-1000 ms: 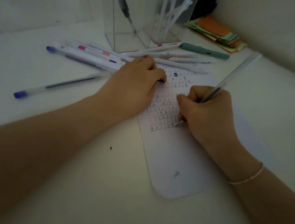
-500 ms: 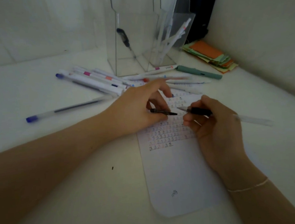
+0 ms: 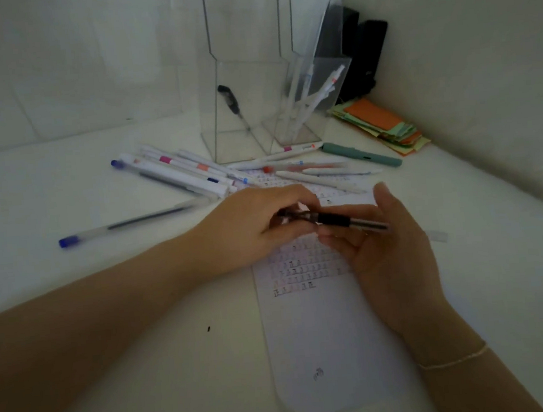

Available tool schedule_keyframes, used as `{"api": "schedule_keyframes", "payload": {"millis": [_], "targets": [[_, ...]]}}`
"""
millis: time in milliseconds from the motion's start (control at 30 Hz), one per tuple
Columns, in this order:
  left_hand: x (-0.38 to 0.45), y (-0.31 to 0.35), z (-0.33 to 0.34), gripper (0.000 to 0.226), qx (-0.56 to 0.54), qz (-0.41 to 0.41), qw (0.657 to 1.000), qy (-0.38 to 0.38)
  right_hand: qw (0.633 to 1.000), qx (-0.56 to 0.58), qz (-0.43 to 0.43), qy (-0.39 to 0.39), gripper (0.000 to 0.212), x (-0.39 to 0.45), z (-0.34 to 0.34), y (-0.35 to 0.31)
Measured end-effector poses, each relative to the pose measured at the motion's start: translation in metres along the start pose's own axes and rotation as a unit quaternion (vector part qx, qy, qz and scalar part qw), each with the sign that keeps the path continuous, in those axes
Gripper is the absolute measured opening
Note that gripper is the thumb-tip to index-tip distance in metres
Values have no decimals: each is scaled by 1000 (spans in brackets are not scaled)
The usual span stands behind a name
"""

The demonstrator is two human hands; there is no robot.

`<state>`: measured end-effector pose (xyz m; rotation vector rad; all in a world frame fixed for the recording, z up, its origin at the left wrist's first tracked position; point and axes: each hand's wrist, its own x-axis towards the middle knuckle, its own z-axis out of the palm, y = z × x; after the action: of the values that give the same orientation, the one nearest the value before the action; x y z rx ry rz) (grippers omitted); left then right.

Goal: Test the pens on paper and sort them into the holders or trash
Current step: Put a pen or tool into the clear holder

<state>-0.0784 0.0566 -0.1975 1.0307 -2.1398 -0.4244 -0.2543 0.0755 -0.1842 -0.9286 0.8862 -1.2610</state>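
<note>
Both hands have closed together since half a second ago, joining the cap end to the black-gripped clear pen at mid-frame. Left hand pinches its dark tip end; right hand cradles the barrel on loosely curled fingers, above the white scribbled paper strip.

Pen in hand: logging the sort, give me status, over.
Left hand pinches the pen at its tip end; right hand holds the barrel. Pen above the paper, not writing. Nothing in the way.
</note>
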Motion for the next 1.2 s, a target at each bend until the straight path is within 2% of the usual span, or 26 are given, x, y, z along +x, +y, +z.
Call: {"api": "schedule_keyframes", "payload": {"millis": [33, 167, 333, 400, 467, 533, 567, 600, 633, 667, 700, 733, 767, 800, 833, 900, 933, 967, 1033, 1067, 1133, 1200], "targets": [[0, 0, 1, 27, 24, -2, 1000, -3, 1000, 8, 6, 10, 37, 0, 0, -1], [1, 4, 0, 25, 44, -20, 999, 9, 993, -102, -53, 31, 33, 3, 5, 5], [0, 18, -1, 23, -128, -107, 986, -6, 992, -105, -71, -8, 37, 4, 7, 7], [1, 20, 0, 23, -142, -105, 984, 4, 996, -77, -54, -8, 38, 4, 9, 5], [5, 20, -1, 18, -125, -98, 986, 49, 998, -68, 18, -7, 41, 3, 16, -4], [9, 15, -3, 13, -105, -108, 980, 130, 993, -76, 87, 19, 46, 3, 24, -18], [10, 11, -4, 13, -88, -121, 975, 163, 991, -105, 69, 42, 40, 2, 27, -24], [10, 7, -6, 14, -64, -132, 973, 180, 979, -194, -6, 63, 29, 3, 28, -26], [10, 4, -7, 16, -35, -135, 974, 179, 931, -336, -118, 84, 19, 5, 30, -29], [10, 3, -7, 17, -3, -125, 977, 170, 834, -487, -246, 79, 22, 8, 32, -30], [9, 2, -7, 17, 26, -109, 981, 159, 717, -601, -350, 49, 31, 13, 34, -29], [9, 3, -6, 17, 39, -95, 983, 154, 624, -668, -406, -3, 38, 20, 35, -26], [9, 2, -6, 17, 31, -93, 983, 158, 553, -708, -437, -44, 38, 28, 37, -23], [9, 2, -8, 15, -2, -103, 980, 171, 500, -735, -452, -77, 37, 38, 39, -22], [10, 1, -10, 16, -57, -124, 972, 190, 468, -754, -451, -100, 36, 49, 42, -28], [11, -4, -16, 36, -148, -158, 950, 225, 430, -772, -452, -118, 31, 72, 54, -51], [10, -9, -17, 47, -134, -165, 951, 225, 453, -764, -448, -100, 25, 82, 62, -69], [10, -16, -16, 51, -76, -168, 961, 206, 519, -731, -437, -73, 20, 92, 73, -88], [7, -28, -10, 44, 109, -150, 973, 135, 704, -584, -403, -22, 31, 108, 98, -121], [5, -34, -6, 40, 174, -132, 970, 109, 753, -512, -414, 1, 46, 114, 111, -132], [4, -40, -2, 37, 240, -118, 960, 77, 781, -441, -442, 5, 69, 128, 131, -133], [3, -44, 1, 34, 263, -117, 953, 92, 788, -465, -404, -22, 66, 140, 143, -116]]}}
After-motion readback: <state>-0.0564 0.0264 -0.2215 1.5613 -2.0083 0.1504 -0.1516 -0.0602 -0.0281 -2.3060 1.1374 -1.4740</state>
